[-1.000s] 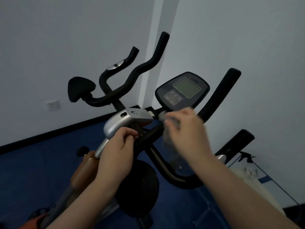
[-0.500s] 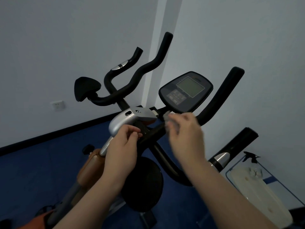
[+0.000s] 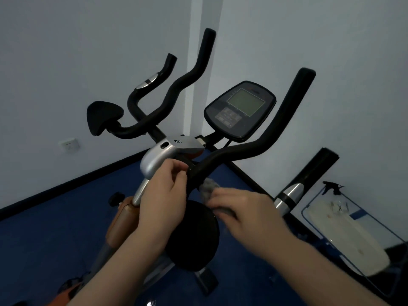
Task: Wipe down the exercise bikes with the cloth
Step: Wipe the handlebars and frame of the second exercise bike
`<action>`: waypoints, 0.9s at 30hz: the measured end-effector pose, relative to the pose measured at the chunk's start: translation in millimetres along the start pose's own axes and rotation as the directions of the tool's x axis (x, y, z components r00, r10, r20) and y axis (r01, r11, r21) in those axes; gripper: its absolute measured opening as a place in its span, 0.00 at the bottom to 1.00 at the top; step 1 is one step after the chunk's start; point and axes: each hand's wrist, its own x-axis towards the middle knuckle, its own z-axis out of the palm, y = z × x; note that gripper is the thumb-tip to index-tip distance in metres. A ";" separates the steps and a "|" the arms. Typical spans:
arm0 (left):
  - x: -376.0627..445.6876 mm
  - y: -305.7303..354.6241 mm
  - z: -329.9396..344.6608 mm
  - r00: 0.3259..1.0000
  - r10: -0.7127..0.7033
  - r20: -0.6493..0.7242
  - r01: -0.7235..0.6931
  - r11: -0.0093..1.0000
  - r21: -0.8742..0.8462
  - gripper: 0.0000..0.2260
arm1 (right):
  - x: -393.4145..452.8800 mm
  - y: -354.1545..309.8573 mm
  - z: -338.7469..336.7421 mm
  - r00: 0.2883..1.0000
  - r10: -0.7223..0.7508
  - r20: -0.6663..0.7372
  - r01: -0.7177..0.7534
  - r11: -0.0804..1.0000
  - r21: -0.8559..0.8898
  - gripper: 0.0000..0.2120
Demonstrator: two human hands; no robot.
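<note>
While the room gives only pale walls (image 3: 66,62) meeting at a corner and a blue floor (image 3: 44,235) edged by a dark skirting, the exercise bike (image 3: 154,162) fills the middle of the view, its orange and silver frame rising from lower left to a silver clamp housing. From that housing the black handlebar (image 3: 249,149) sweeps down under the hands and up to the right, so its long axis here runs from lower left to upper right, ending in an upright horn. A console (image 3: 240,109) with a pale screen sits above the bar, tilted toward the camera, and a black padded rest (image 3: 103,117) stands off to the left. A round black disc (image 3: 194,235) hangs below the hands. A second dark post with a silver band (image 3: 291,195) leans at the right, near a pale flat object in a thin blue frame with a spray bottle (image 3: 333,187) at its top edge. The left hand (image 3: 163,199) has its grip curled on the bar just under the silver housing, steadying it as far as I can judge. The right hand (image 3: 245,213), blurred, has its grip clenched around the grey cloth (image 3: 208,189), which bunches out above the fingers and lies against the lower bend of the handlebar, just right of the left hand. The right hand is the nearer to the unwiped length; the stroke likely wants to follow the bar up and to the right.
</note>
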 end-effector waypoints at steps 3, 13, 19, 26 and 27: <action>-2.4 3.8 0.2 0.999 0.035 0.025 -0.037 0.998 0.053 0.07 | -8.2 11.8 -18.2 0.998 0.066 0.019 -0.066 0.998 -0.011 0.12; 45.1 33.6 29.2 0.958 0.223 0.182 -0.251 0.956 0.153 0.06 | 15.1 11.5 -31.7 0.943 0.263 0.203 -0.259 0.965 -0.047 0.09; 68.7 37.9 59.3 0.921 0.177 0.347 -0.308 0.877 0.370 0.07 | 62.6 39.3 -110.3 0.582 0.477 -0.659 -0.221 0.872 0.437 0.16; 64.5 32.0 61.7 0.935 0.167 0.313 -0.297 0.851 0.432 0.10 | 118.3 64.3 -82.1 0.329 0.611 -0.720 -0.241 0.791 0.562 0.14; 65.6 31.4 62.1 0.930 0.169 0.326 -0.309 0.839 0.448 0.10 | 111.0 65.5 -65.9 0.308 0.667 -0.678 -0.258 0.745 0.616 0.13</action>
